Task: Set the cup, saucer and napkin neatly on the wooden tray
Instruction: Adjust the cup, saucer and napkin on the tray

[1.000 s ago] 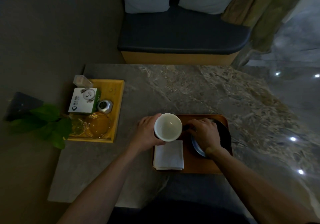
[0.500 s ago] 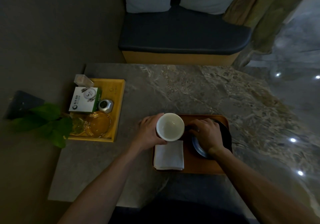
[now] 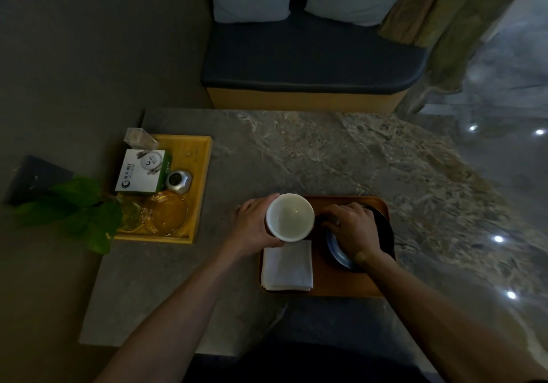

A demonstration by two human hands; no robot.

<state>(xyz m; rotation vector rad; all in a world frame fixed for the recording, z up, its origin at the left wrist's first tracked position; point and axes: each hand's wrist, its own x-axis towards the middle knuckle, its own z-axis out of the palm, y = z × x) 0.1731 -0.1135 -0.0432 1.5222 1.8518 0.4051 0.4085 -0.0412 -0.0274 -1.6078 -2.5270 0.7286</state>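
Observation:
A brown wooden tray (image 3: 326, 289) lies on the marble table near its front edge. A folded white napkin (image 3: 287, 265) rests on the tray's left part. My left hand (image 3: 252, 225) holds a white cup (image 3: 290, 216) upright above the tray's far left corner, over the napkin's far edge. A dark saucer (image 3: 339, 253) sits on the tray's right part, mostly hidden under my right hand (image 3: 351, 228), which presses on it with fingers curled over its far side.
A yellow tray (image 3: 201, 169) at the table's left holds a white-green box (image 3: 142, 172), a small silver pot (image 3: 178, 181) and glass dishes (image 3: 166, 212). Green leaves (image 3: 74, 213) lie beside it. A cushioned bench (image 3: 311, 65) stands beyond the table.
My left hand has shifted the cup slightly to the right, toward the saucer. My right hand stays on the saucer.

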